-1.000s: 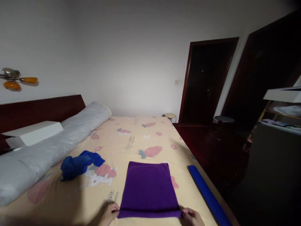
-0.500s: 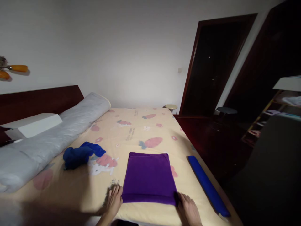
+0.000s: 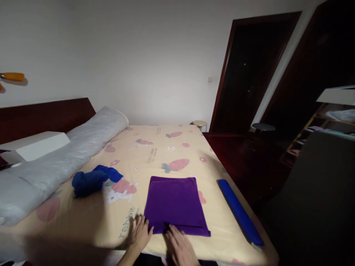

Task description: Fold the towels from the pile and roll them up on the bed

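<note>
A folded purple towel [image 3: 174, 203] lies flat on the yellow bedsheet [image 3: 155, 155] near the bed's front edge. My left hand [image 3: 140, 232] rests flat with fingers spread at the towel's near left corner, touching its edge. My right hand [image 3: 180, 247] lies flat with fingers stretched out on the towel's near edge, about its middle. Neither hand holds anything.
A crumpled blue cloth [image 3: 93, 180] lies to the left on the sheet. A rolled blue cloth [image 3: 240, 212] lies along the bed's right edge. A long grey bolster [image 3: 63, 159] and a white box [image 3: 33, 146] sit by the headboard. Dark doorway [image 3: 249, 74] and shelves stand at right.
Both hands let go of the towel's near corners and went flat. My right hand slid left from the right corner to the middle of the near edge.
</note>
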A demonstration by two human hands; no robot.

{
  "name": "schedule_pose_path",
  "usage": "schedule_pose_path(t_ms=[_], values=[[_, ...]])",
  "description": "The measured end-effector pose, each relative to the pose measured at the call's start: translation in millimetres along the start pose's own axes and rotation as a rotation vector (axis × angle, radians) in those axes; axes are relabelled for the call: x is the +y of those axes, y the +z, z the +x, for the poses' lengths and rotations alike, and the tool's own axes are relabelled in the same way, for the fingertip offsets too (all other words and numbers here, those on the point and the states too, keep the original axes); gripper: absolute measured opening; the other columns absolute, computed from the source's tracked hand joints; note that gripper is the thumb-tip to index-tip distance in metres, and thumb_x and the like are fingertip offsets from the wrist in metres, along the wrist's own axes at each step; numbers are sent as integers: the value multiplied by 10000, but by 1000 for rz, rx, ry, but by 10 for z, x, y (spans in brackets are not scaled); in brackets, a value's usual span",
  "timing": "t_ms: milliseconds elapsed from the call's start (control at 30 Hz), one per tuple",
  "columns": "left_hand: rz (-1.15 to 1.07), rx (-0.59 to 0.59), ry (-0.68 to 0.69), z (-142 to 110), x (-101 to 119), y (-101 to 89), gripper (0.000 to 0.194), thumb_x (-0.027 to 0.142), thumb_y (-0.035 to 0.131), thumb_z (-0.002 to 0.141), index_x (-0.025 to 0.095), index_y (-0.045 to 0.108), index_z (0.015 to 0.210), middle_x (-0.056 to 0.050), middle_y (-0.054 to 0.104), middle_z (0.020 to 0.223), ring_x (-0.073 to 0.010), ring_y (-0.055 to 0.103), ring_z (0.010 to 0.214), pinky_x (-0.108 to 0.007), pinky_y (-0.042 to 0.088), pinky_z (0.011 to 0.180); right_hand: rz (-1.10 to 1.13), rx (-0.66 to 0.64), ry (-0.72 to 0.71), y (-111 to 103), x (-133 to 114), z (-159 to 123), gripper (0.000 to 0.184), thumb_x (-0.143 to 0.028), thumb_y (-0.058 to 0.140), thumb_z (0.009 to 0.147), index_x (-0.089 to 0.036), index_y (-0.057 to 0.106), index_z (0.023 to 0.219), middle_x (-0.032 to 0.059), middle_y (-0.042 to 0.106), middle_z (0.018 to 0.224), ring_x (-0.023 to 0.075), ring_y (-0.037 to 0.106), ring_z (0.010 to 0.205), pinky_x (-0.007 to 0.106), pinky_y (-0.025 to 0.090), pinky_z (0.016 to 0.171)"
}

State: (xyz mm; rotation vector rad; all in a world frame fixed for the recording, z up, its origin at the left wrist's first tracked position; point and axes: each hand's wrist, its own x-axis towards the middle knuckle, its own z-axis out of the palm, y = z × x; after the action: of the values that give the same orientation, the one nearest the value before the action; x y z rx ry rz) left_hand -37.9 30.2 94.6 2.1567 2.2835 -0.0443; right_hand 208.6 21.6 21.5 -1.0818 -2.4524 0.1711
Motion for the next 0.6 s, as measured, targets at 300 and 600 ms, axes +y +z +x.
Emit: schedule_pose_path(t_ms=[300,600], values=[[-99,80,402,-175,218,401,586,149,400,871,265,423,1445,-42,537,1463,-215,492,1332,-367,379,1128,-4,62,22,537,-281,228,767,-421,452,950,-253,-32,1521,90,350,1528,292,435,1365,455,449,1078],[-22,246,507,-367,-84,442,657,364,366,965,318,20,1522,35,336,1579,-164,382,1415,-372,338,1151,-151,41,-48,-231,272,-212,603,-343,419,982,-262,167,1524,29,424,1495,198,472,1340,337,457,1073]])
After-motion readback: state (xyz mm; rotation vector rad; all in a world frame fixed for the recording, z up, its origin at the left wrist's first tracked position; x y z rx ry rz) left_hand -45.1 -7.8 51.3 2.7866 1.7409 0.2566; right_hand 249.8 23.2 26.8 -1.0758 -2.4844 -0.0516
